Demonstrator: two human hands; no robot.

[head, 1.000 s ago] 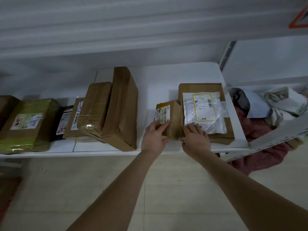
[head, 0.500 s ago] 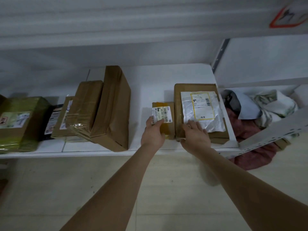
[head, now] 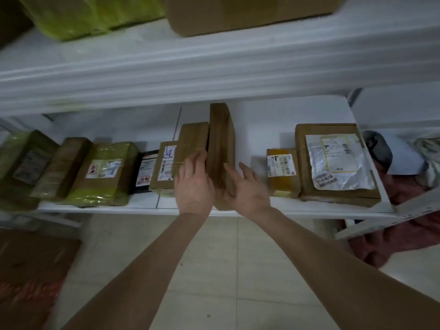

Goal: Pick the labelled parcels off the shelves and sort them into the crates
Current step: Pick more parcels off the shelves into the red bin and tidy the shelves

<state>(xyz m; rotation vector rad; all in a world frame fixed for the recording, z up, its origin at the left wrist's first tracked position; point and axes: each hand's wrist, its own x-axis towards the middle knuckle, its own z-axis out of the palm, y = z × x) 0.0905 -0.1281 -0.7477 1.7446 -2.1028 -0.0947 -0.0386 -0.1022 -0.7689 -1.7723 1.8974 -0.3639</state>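
A tall brown parcel (head: pixel 220 141) stands on edge in the middle of the white shelf (head: pixel 257 120). My left hand (head: pixel 194 184) lies with its fingers against the left side of that parcel, in front of a shorter brown parcel (head: pixel 192 141). My right hand (head: pixel 245 186) is open at the tall parcel's right side, thumb touching its lower front. To the right lie a small labelled yellow-brown parcel (head: pixel 282 167) and a flat brown box (head: pixel 333 163) with a white plastic label pouch.
Left of my hands lie a labelled brown box (head: pixel 164 167), a black parcel (head: pixel 145 172) and green-wrapped parcels (head: pixel 104 175). The upper shelf (head: pixel 214 65) overhangs with more parcels. A pile of cloth (head: pixel 409 182) fills the right bay. Tiled floor (head: pixel 221 270) is below.
Both hands left the small yellow-brown parcel and the flat box and moved left to the tall upright parcel. The view swung left and up, showing the upper shelf.
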